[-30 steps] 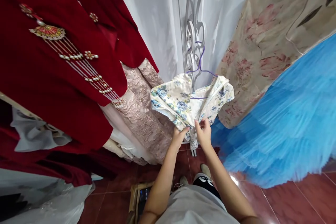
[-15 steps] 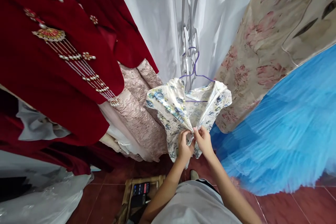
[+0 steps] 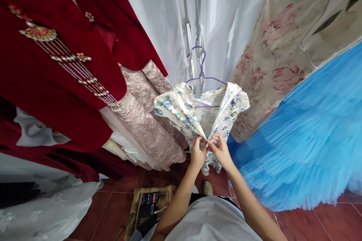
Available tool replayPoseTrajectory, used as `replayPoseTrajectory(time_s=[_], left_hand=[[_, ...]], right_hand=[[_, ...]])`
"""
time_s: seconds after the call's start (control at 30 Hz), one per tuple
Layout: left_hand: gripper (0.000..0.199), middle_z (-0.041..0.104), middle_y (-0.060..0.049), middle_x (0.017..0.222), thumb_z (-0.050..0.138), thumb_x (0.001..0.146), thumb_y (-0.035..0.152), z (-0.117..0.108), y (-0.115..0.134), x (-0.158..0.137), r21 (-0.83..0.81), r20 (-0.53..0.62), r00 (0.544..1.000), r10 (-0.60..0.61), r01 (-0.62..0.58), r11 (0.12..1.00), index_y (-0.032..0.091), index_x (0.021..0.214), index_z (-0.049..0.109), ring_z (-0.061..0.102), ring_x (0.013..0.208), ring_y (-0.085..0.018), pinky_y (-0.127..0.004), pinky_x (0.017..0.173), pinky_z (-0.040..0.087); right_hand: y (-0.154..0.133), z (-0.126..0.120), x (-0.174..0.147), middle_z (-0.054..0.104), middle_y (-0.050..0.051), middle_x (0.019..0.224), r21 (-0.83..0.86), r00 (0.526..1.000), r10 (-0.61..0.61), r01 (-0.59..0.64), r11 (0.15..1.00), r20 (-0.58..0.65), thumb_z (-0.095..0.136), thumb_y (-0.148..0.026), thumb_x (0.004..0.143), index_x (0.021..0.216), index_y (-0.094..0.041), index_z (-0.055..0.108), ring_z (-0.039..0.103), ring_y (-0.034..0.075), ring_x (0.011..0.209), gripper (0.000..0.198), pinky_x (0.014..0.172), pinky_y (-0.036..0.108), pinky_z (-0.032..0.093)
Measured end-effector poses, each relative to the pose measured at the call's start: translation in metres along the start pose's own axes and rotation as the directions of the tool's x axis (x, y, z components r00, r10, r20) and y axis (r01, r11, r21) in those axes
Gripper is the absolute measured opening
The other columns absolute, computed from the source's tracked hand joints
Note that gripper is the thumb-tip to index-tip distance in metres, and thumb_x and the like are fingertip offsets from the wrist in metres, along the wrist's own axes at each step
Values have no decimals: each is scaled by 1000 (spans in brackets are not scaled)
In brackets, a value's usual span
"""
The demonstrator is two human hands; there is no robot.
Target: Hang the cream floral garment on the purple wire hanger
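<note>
A small white floral top (image 3: 181, 111) with blue and yellow blooms hangs in front of me on a purple hanger (image 3: 202, 76). Its front parts in a V down from the collar. At the bottom of that V, my left hand (image 3: 198, 151) pinches the left front edge of the top. Right beside it, my right hand (image 3: 218, 150) pinches the other edge, and the fingertips of both hands meet. Whatever fastening lies between the fingertips is too small to make out.
Red velvet garments (image 3: 70, 56) with beaded ornaments hang on the left above a pink textured dress (image 3: 155, 120). White curtains (image 3: 220, 19) fall behind. To the right are a floral dress (image 3: 277, 52) and blue tulle (image 3: 299, 139). Low down stands a wooden stool (image 3: 135, 205) bearing a phone (image 3: 150, 198).
My view has shifted slightly, so the hanger and red garments sit further left. Both hands stay at the front of the top, with small movements of the right fingers.
</note>
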State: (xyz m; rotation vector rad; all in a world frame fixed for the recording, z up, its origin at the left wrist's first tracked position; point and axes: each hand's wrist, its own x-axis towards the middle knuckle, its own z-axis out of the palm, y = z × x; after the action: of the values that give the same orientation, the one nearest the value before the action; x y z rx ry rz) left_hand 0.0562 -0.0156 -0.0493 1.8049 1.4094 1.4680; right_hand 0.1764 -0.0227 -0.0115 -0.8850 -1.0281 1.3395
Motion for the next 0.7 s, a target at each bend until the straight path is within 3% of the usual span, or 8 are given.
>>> replayPoseTrajectory(time_s=[0.17,0.33,0.47,0.57,0.7], left_hand=[[5,67,-5,86,58,84,15,0,-4,16,57,109,993,35,-41,998,20,85,59,63,85,-21,-30,80,49],[4,61,-2,72,57,84,19,4,-6,21,13,234,972,-20,17,1000,19,80,58,57,67,-16,-26,67,43],[18,45,4,60,59,83,24,2,-3,22,35,261,959,-107,101,994,20,68,49,47,59,-13,-24,62,37],[17,44,5,60,60,83,25,-1,5,26,46,286,946,-154,147,988,20,70,50,46,58,-12,-24,62,37],[15,45,6,59,63,81,24,-2,10,25,85,311,929,-200,182,980,19,70,54,47,58,-11,-23,62,36]], right_hand=[[-3,8,3,68,-5,67,30,997,-14,17,999,-78,76,-43,84,91,-27,39,57,14,54,40,52,24,45],[-46,34,38,70,-4,66,64,974,-85,100,993,-209,80,-42,77,86,-27,37,64,17,53,46,51,28,52],[-97,62,88,69,-4,64,38,963,-200,210,977,-181,80,-40,75,85,-28,36,69,19,58,46,56,31,58],[-127,77,116,68,-6,63,21,955,-266,271,962,-131,80,-36,73,86,-28,35,68,18,55,47,55,32,59],[-149,85,129,69,-5,65,-3,946,-317,317,948,-65,79,-35,74,86,-28,35,69,19,58,46,55,32,59]])
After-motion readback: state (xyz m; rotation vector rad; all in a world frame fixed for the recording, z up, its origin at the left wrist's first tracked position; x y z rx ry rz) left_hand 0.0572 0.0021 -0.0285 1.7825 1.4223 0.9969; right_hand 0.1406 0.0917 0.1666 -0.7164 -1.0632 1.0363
